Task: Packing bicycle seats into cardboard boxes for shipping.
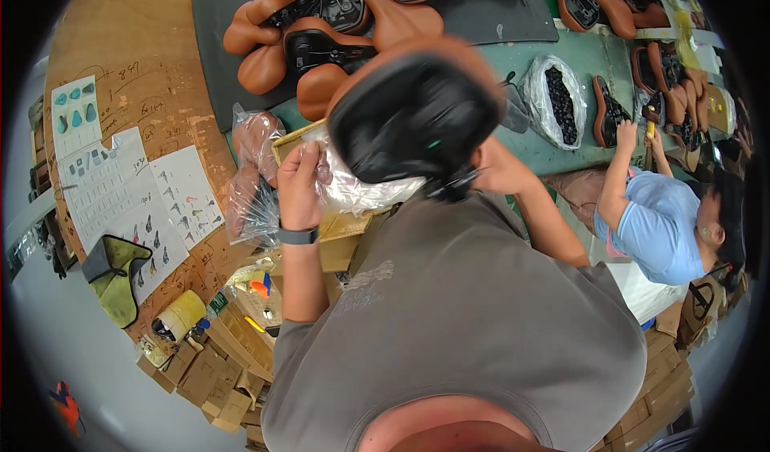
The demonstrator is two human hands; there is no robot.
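Bicycle saddle, black underside turned to us and brown along its border, hangs over the far right part of the carton, held by our right hand. We keep that arm bent, its forearm slanting inward from the carton's right; the fingers are clamped on the saddle's right side toward our body, though most of them disappear behind it, so we cannot tell how each one lies. Our left hand stands upright at the carton's left edge, above a dark wristband, its fingers curled together with the thumb against them. Whether they pinch the clear film just beside them, we cannot make out. Blur smears the saddle's moulded details, and its upper face is hidden from us. It also covers part of the carton; beyond the carton, the loose saddles are partly cut off.
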